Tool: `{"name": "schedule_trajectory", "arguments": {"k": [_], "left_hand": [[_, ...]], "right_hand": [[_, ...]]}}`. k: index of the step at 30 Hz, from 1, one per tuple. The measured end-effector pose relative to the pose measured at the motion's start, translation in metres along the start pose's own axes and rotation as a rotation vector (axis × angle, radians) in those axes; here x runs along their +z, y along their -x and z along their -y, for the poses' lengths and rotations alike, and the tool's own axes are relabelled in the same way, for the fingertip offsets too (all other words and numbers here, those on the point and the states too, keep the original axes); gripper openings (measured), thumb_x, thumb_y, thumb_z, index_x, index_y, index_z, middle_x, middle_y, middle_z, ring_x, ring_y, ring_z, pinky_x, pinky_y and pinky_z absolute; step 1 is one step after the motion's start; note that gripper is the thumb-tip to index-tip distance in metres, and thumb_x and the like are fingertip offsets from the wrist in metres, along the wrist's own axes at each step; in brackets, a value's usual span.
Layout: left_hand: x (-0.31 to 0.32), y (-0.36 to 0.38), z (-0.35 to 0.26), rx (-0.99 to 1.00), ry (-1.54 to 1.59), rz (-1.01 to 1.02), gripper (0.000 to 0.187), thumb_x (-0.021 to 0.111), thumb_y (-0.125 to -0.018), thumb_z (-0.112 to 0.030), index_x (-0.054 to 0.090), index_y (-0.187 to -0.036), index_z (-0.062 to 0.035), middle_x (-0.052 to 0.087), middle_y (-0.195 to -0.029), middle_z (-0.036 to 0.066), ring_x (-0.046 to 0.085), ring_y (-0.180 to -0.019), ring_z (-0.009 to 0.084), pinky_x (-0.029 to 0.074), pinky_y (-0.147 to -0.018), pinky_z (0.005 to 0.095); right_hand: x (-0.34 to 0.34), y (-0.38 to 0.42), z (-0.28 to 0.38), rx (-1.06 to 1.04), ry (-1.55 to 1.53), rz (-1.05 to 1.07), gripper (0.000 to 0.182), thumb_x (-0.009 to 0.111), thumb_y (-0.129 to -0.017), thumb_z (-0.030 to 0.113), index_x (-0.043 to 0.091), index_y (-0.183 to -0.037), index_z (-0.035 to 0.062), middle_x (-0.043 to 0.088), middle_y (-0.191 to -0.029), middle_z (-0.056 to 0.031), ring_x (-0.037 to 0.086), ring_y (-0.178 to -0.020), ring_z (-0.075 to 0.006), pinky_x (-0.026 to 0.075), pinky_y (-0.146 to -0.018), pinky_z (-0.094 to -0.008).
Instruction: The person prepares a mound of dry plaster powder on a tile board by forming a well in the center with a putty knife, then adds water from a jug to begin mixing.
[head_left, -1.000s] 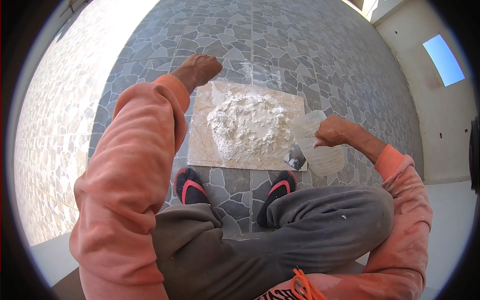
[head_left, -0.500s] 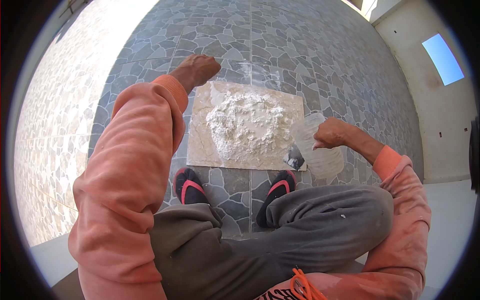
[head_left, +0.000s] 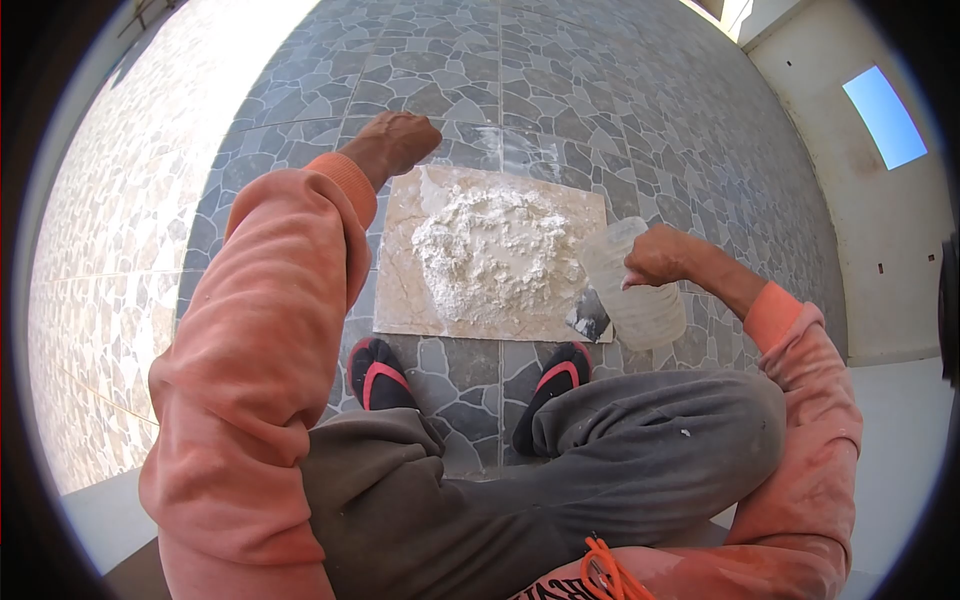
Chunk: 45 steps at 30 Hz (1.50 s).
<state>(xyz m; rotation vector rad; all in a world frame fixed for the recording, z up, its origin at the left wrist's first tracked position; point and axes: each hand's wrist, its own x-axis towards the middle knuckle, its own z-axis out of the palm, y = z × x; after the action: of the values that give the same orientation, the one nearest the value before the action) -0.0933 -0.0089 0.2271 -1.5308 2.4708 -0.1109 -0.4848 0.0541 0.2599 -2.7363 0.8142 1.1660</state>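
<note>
My right hand (head_left: pixel 655 256) is closed around a clouded, ribbed plastic bottle (head_left: pixel 640 312), beside the right edge of a beige marbled tile (head_left: pixel 400 300). The bottle's upper left side overlaps that edge in this view. Heaped on the tile is a mound of white powder (head_left: pixel 460 275), with a smoother, wet-looking patch (head_left: pixel 512 238) in its middle. My left hand (head_left: pixel 402 140) hangs past the tile's far left corner with its fingers curled in; its palm side is hidden. A dark, shiny flat piece (head_left: pixel 588 315) lies at the tile's near right corner.
The floor (head_left: pixel 440 75) has a grey stone pattern, with a whitish smear (head_left: pixel 530 150) beyond the tile. My feet, in black and red footwear (head_left: pixel 378 375), stand just before the tile's near edge. A pale wall (head_left: pixel 860 200) with an opening rises at the right.
My right hand and the bottle have shifted very slightly, and the bottle's outline looks sharper. The left hand stays nearly in place.
</note>
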Motion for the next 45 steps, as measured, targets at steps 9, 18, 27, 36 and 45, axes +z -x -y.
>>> {"name": "schedule_trajectory", "arguments": {"k": [9, 18, 27, 36, 45], "left_hand": [[0.000, 0.000, 0.000, -0.008, -0.010, 0.022, 0.016, 0.063, -0.086, 0.000, 0.067, -0.100, -0.0064, 0.071, -0.095, 0.012, 0.068, -0.097, 0.0254, 0.055, -0.086, 0.0378], [-0.003, 0.002, -0.002, -0.002, -0.014, 0.036, 0.016, 0.063, -0.085, 0.001, 0.066, -0.100, -0.0059, 0.070, -0.095, 0.011, 0.068, -0.097, 0.0256, 0.055, -0.086, 0.0381], [0.000, 0.001, 0.000, 0.012, -0.027, 0.025, 0.016, 0.062, -0.085, 0.001, 0.065, -0.100, -0.0055, 0.070, -0.096, 0.012, 0.068, -0.099, 0.0265, 0.056, -0.086, 0.0387], [0.000, -0.001, 0.000, 0.014, -0.021, 0.028, 0.017, 0.062, -0.085, 0.002, 0.065, -0.100, -0.0053, 0.070, -0.095, 0.013, 0.068, -0.099, 0.0270, 0.056, -0.085, 0.0389], [-0.002, 0.001, -0.001, 0.014, -0.013, 0.019, 0.017, 0.063, -0.084, 0.002, 0.065, -0.100, -0.0048, 0.070, -0.095, 0.013, 0.068, -0.099, 0.0277, 0.056, -0.086, 0.0391]], "right_hand": [[-0.006, -0.012, -0.007, -0.029, 0.016, -0.039, 0.047, 0.060, -0.088, 0.050, 0.070, -0.077, 0.0049, 0.068, -0.074, -0.0167, 0.066, -0.075, -0.0392, 0.053, -0.066, -0.0463], [-0.020, -0.019, -0.008, -0.020, 0.050, -0.033, 0.048, 0.060, -0.087, 0.051, 0.070, -0.076, 0.0049, 0.068, -0.074, -0.0159, 0.066, -0.075, -0.0387, 0.053, -0.065, -0.0460], [-0.031, -0.020, -0.004, 0.017, 0.039, -0.017, 0.044, 0.062, -0.087, 0.047, 0.071, -0.079, 0.0048, 0.069, -0.078, -0.0157, 0.067, -0.079, -0.0378, 0.053, -0.069, -0.0456], [-0.034, -0.021, -0.003, 0.016, 0.033, -0.019, 0.044, 0.062, -0.087, 0.047, 0.071, -0.079, 0.0047, 0.069, -0.078, -0.0153, 0.067, -0.080, -0.0371, 0.053, -0.069, -0.0454], [-0.031, -0.022, -0.002, -0.023, 0.052, -0.038, 0.047, 0.061, -0.088, 0.049, 0.070, -0.077, 0.0044, 0.068, -0.075, -0.0161, 0.066, -0.076, -0.0379, 0.053, -0.067, -0.0450]]}}
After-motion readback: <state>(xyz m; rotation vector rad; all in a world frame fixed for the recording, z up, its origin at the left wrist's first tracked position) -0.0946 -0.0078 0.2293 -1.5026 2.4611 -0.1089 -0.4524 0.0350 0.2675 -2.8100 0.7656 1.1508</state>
